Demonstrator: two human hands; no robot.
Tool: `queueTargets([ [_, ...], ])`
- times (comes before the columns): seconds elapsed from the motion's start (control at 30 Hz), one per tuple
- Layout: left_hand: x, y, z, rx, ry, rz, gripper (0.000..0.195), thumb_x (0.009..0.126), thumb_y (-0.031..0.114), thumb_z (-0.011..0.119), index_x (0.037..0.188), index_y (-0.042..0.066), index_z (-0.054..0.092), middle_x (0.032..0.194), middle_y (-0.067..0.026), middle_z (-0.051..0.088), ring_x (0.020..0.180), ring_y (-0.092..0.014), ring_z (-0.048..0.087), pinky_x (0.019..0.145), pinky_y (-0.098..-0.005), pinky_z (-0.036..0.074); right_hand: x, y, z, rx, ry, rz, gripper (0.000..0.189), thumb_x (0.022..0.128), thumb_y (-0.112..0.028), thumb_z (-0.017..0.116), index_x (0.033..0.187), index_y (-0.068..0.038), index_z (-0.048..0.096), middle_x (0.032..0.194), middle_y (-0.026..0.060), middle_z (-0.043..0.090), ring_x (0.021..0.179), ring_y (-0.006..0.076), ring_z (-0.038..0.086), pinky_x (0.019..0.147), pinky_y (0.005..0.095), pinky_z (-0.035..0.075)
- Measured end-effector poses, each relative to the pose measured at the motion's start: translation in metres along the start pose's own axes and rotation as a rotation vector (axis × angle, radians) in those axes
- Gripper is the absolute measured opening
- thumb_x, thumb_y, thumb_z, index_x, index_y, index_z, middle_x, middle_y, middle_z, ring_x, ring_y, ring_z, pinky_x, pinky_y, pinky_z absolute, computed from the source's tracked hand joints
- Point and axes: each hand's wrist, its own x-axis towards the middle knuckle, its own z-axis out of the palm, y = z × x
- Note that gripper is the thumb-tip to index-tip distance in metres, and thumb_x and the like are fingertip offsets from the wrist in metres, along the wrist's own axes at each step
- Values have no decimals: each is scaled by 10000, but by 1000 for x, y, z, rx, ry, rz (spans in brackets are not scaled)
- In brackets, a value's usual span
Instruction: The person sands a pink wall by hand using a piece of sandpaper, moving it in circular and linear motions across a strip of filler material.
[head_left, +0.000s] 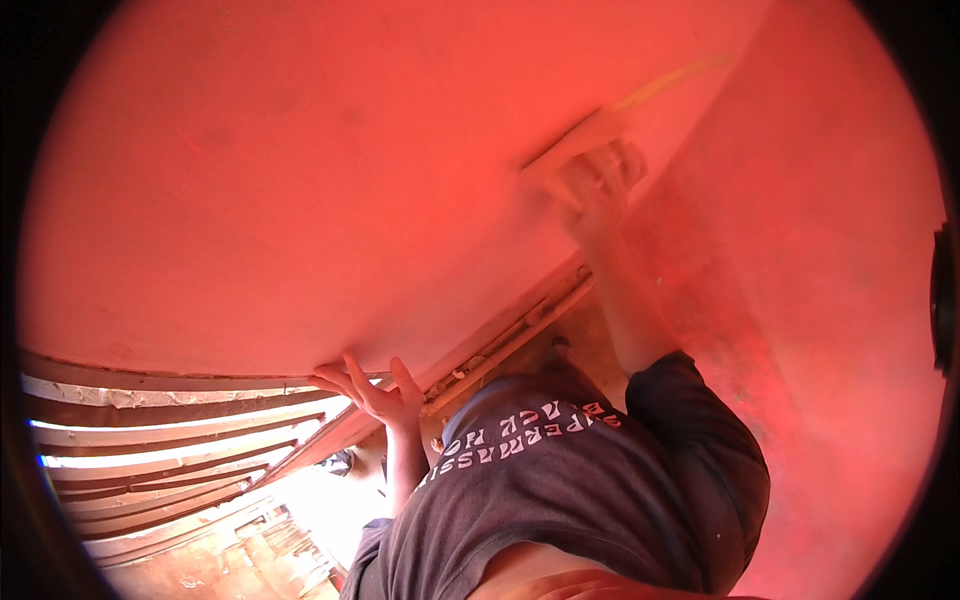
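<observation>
In the head view, my right hand (606, 180) is blurred and closed around a flat hand tool (564, 146), a trowel or float by its shape. A straight dark edge of the tool lies along the red wall (300, 187). From its far end a yellow streak (675, 81) runs toward the wall corner; whether it belongs to the tool, I cannot tell. My left hand (379, 394) is at the wall's lower edge beside a slatted opening. Its fingers are spread, the tips touch the edge, and it holds nothing.
A second red wall (810, 225) meets the first at a corner on my right. Pipes (510, 341) run along the lower wall edge near my body. Slats (172, 409) cross the bright opening at left. Worn, broken flooring (262, 551) shows below it.
</observation>
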Motion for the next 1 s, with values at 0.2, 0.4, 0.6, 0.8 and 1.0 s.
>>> queueTargets([
  [0.2, -5, -1, -4, -34, -34, -14, 686, 952, 310, 657, 1555, 121, 392, 1654, -310, 94, 1513, -552, -16, 1160, -730, 127, 22, 18, -5, -75, 55, 356, 122, 939, -131, 629, 983, -116, 741, 1151, 72, 679, 1192, 305, 563, 1054, 493, 408],
  [0.4, -6, 1, 0, -110, -30, -1, 850, 974, 367, 628, 1606, 29, 171, 1665, -298, 9, 1538, -483, -37, 1210, -634, 89, 8, 41, 3, -48, 92, 294, 179, 963, -147, 580, 1041, -131, 740, 1182, 99, 682, 1201, 340, 551, 1061, 491, 417],
  [0.6, 1, 18, 9, -148, -13, -85, 1052, 989, 460, 591, 1585, -47, -111, 1668, -269, -127, 1556, -409, -78, 1239, -540, 34, 3, 24, -4, -109, -55, 220, 242, 999, -192, 511, 1051, -130, 740, 1212, 117, 671, 1247, 356, 543, 1068, 497, 417],
  [0.8, 6, 45, 21, -49, 2, -118, 1004, 1013, 494, 524, 1578, -78, -76, 1664, -292, -75, 1557, -413, -36, 1239, -544, 36, 4, 78, -5, -103, 13, 201, 227, 1013, -209, 543, 1021, -133, 757, 1149, 84, 708, 1193, 292, 613, 1062, 508, 387],
  [1.0, 3, 62, 45, 46, -24, -115, 995, 1015, 427, 552, 1580, -55, -109, 1659, -289, -124, 1554, -417, -68, 1237, -553, 19, 1, 120, 1, -114, 109, 276, 220, 1000, -198, 548, 987, -126, 755, 1181, 93, 692, 1182, 327, 609, 1035, 488, 432],
])
